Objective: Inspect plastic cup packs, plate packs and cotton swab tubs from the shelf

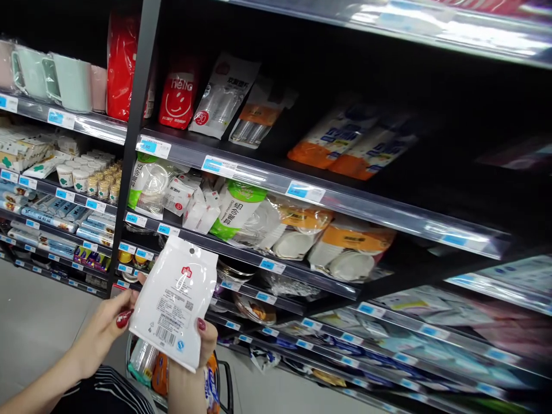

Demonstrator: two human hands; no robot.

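Observation:
I hold a white plastic packet (175, 302) with a barcode label up in front of the store shelves. My left hand (101, 333) grips its lower left edge, thumb on the packet. My right hand (202, 345) holds the lower right corner from behind, thumb on the front. Both hands are closed on it. Below the packet sits a shopping basket (226, 385) holding several wrapped goods.
Black shelves (328, 201) with blue price tags carry bagged disposable bowls, cups and packets. Mugs (64, 80) stand on the upper left shelf, small cups and boxes below. A red "hello" pack (177, 95) stands on the upper shelf. Grey floor (34, 322) lies to the left.

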